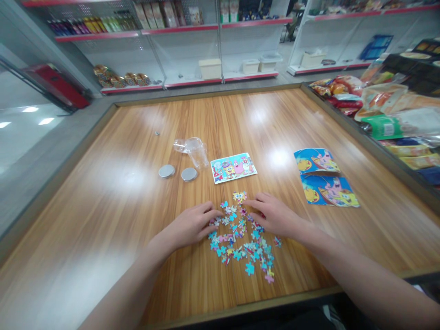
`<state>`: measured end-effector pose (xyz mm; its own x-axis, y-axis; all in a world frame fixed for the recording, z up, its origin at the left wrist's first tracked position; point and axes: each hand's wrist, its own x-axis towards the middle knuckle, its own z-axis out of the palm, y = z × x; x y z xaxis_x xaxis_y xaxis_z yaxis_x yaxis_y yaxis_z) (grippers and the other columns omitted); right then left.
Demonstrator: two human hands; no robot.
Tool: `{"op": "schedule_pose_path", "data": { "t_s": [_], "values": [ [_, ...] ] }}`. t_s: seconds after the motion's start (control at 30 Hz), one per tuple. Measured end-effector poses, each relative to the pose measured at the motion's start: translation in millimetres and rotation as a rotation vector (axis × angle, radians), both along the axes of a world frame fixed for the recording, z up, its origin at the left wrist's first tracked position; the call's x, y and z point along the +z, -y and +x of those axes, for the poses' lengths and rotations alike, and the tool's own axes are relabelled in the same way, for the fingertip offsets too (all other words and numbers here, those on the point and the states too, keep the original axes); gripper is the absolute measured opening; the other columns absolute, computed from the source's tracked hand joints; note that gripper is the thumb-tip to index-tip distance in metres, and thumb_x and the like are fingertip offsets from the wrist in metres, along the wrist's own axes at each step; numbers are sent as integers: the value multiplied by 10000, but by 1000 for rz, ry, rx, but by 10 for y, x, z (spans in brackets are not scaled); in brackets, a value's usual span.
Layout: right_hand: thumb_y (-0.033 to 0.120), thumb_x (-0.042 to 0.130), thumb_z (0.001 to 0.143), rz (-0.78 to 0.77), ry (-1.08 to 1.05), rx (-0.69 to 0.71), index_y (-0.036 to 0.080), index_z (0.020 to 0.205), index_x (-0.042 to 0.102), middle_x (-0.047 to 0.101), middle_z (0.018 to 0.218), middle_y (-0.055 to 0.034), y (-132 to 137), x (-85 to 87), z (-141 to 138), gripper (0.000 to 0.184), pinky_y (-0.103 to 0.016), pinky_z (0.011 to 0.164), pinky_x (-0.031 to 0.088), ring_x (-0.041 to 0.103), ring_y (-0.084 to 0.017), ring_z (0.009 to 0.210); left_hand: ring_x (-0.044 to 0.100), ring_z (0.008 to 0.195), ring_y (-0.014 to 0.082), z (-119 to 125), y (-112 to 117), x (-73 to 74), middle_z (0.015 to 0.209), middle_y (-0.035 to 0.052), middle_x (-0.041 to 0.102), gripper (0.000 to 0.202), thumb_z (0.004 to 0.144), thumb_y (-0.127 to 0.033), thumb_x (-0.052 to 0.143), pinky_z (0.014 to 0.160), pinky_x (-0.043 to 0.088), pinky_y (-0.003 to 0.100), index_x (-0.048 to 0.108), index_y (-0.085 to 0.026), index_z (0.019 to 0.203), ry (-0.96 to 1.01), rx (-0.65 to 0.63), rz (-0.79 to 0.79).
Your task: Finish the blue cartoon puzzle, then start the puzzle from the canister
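Note:
A scatter of small colourful jigsaw pieces lies on the wooden table near its front edge. My left hand rests palm down at the left edge of the scatter, fingers stretched toward the pieces. My right hand lies flat on the upper right part of the scatter, fingers spread over several pieces. Neither hand holds a piece that I can see. Just beyond the pieces lies a cartoon picture card.
Two blue cartoon packets lie to the right. Clear plastic tubes and two round metal lids sit left of the card. Snack bags fill the bin on the right. Shop shelves stand behind the table.

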<state>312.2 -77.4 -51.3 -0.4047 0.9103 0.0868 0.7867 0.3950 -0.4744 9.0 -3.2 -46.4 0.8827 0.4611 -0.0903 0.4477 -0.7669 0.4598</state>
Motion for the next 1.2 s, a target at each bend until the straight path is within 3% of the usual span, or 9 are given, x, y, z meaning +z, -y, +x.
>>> {"op": "schedule_pose_path", "data": {
  "t_s": [0.4, 0.83, 1.2],
  "values": [
    [223, 572, 986, -43, -33, 178, 240, 1087, 754, 628, 826, -42, 36, -33, -49, 208, -304, 739, 397, 563, -182, 829, 609, 989, 210, 23, 6, 15, 1093, 62, 582, 351, 1013, -309, 525, 854, 534, 343, 534, -273, 1361, -42, 12, -6],
    [284, 654, 951, -44, -52, 146, 202, 1126, 732, 672, 880, -59, 31, -66, -48, 209, -317, 785, 437, 607, -203, 876, 608, 1014, 216, 41, 23, 26, 1101, 59, 591, 343, 1019, -329, 505, 876, 527, 354, 534, -280, 1357, -40, 24, -21],
    [225, 593, 974, -54, -48, 138, 197, 1101, 718, 681, 901, -57, 28, -44, -52, 181, -316, 805, 448, 617, -196, 893, 616, 995, 213, 38, 15, 21, 1077, 57, 605, 336, 1013, -330, 518, 863, 526, 346, 549, -278, 1344, -9, 30, -10]
  ]
}}
